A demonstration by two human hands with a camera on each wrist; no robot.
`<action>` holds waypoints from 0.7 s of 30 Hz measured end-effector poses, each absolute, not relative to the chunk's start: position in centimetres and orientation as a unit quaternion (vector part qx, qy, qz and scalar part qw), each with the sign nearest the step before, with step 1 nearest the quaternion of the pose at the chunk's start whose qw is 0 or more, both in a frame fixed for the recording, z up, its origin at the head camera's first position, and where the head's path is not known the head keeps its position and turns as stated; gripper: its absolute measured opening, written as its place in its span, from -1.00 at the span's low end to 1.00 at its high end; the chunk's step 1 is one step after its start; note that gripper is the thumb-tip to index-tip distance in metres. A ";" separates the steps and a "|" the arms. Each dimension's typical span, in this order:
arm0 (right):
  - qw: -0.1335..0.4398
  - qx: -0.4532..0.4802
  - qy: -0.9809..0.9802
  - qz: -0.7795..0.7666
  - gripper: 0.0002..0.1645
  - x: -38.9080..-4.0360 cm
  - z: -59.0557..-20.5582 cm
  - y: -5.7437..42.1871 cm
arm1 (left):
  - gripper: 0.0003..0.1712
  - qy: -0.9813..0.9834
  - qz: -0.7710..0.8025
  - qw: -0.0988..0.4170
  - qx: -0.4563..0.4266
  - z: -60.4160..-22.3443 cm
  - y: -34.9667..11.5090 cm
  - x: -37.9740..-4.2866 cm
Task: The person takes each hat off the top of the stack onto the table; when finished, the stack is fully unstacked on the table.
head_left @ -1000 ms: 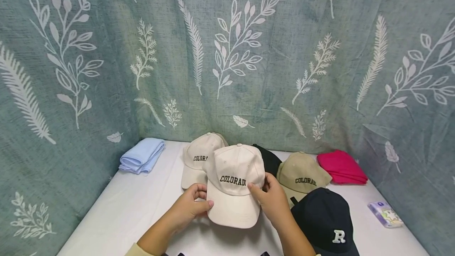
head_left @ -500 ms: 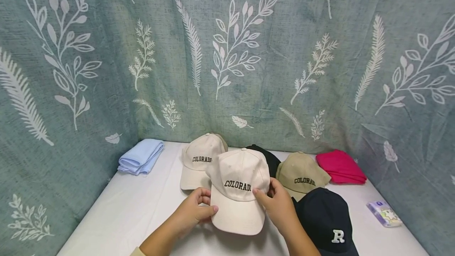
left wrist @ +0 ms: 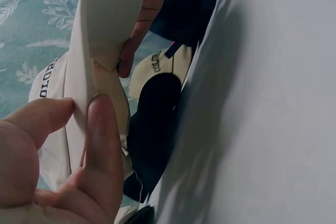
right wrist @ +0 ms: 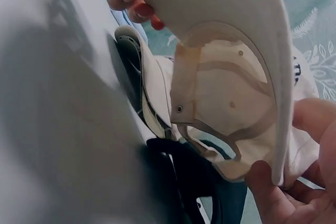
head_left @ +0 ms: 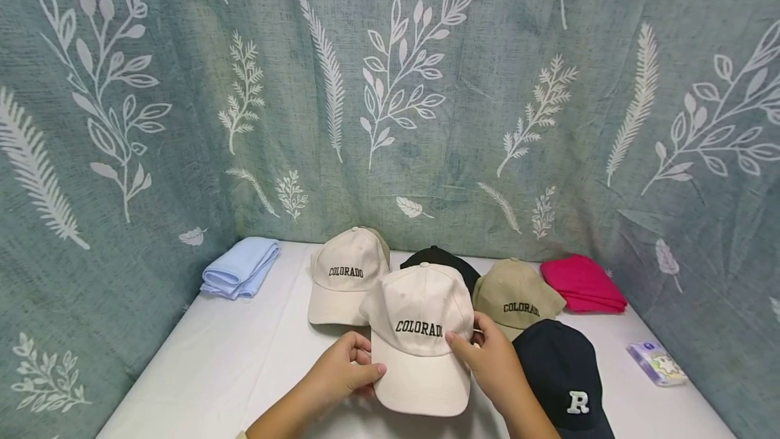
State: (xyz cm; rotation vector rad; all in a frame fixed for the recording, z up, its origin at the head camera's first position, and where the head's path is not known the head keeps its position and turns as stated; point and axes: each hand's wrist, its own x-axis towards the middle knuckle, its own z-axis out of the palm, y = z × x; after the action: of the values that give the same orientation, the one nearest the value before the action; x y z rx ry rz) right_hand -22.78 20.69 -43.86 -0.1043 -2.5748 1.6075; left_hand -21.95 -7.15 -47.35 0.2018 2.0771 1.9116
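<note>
Cream cap (head_left: 420, 364), hollow inside showing; left hand (head_left: 344, 368), right hand (head_left: 492, 363) pinch it.

- Two cream cloth baseball caps lettered COLORADO: a front cap (head_left: 420, 351) and a rear cap (head_left: 344, 283); the tan edge (head_left: 382, 241) behind is too hidden to count
- One khaki cloth cap (head_left: 514, 290) lettered COLORADO
- Two dark cloth caps: one black cap (head_left: 453, 261), one navy cap (head_left: 557, 364) with a white R
- Two folded cloths: one light-blue cloth (head_left: 240, 266), one crimson cloth (head_left: 581, 283)
- One purple-and-white rectangular packet (head_left: 658, 363)
</note>
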 end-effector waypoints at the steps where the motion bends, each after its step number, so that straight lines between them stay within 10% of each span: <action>1: 0.050 -0.035 -0.847 0.528 -0.31 -22.6 -43.9 20.9 | -0.43 0.724 0.668 0.157 0.072 -47.4 -7.0 -21.8; 21: 0.034 -0.016 -0.910 0.413 -0.29 -21.3 -44.3 24.1 | -0.58 0.678 0.696 0.230 0.061 -49.0 -4.8 -20.6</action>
State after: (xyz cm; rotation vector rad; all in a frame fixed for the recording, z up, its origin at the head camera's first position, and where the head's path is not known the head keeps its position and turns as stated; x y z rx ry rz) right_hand -21.35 24.14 -44.34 -0.0503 -2.7986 1.2699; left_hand -20.56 -4.84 -49.03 0.1678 1.8649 1.9146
